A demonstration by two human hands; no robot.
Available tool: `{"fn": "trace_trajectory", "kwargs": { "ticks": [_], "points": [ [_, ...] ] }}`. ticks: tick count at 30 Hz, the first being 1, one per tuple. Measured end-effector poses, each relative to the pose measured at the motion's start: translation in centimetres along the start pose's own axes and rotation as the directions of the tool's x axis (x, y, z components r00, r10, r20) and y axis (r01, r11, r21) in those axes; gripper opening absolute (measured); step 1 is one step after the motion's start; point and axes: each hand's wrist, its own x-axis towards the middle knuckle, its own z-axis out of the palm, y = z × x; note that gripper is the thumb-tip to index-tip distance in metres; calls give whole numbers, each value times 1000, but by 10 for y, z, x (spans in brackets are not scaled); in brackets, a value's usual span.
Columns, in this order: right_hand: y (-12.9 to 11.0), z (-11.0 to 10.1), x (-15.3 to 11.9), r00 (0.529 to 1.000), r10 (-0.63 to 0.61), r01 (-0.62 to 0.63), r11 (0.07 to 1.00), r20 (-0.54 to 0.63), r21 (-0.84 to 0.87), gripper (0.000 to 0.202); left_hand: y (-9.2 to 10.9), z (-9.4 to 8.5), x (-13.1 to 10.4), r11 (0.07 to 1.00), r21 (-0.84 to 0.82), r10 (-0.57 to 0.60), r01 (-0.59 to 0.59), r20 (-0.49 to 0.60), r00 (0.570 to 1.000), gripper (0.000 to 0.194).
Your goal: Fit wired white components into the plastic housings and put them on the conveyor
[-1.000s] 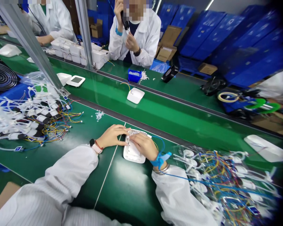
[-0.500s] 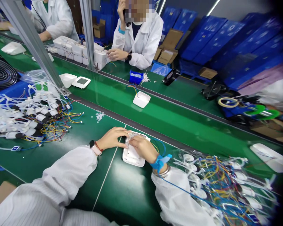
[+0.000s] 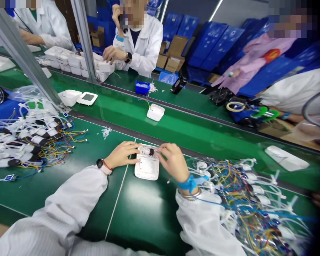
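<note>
A white plastic housing point(image 3: 146, 170) lies open side up on the green bench in front of me. In its far end sits a small motor point(image 3: 150, 152) with a white body and a black end. My left hand point(image 3: 121, 154) has its fingers stretched out and the thumb apart, touching the housing's left edge. Over the far right edge, beside the motor, the bent fingers of my right hand point(image 3: 174, 161) are drawn together at the tips; what they pinch is hidden. A small wire connector point(image 3: 168, 181) shows below that hand.
Bundles of wired motors and tubes point(image 3: 40, 137) lie at left, more wired parts point(image 3: 245, 192) at right. Small white rings point(image 3: 106, 132) lie behind my left hand. A white shell point(image 3: 155, 112) is on the green belt strip. Co-workers sit opposite; a metal post point(image 3: 83, 39) stands between.
My right hand has moved right, off the housing's middle to its far right edge, uncovering the motor. My left hand stays at the left edge. The view has shifted to the right.
</note>
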Motion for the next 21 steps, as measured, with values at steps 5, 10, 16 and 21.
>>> {"fn": "trace_trajectory", "kwargs": {
  "ticks": [5,10,16,21],
  "points": [
    [16,-5,2,986,122,-112,990,115,-87,21,-1,3,-1,1000,-6,4,-4,-12,1000,25],
    [12,2,6,990,90,-86,996,112,-34,13,-1,3,-1,1000,-9,8,-8,-32,999,24],
    [4,-6,3,978,143,-163,978,149,128,7,-1,4,-2,1000,-18,10,-11,-35,999,24],
    [-6,-14,3,995,60,-86,924,79,373,10,-2,4,-1,1000,-28,6,-7,-37,999,24]
  ]
}}
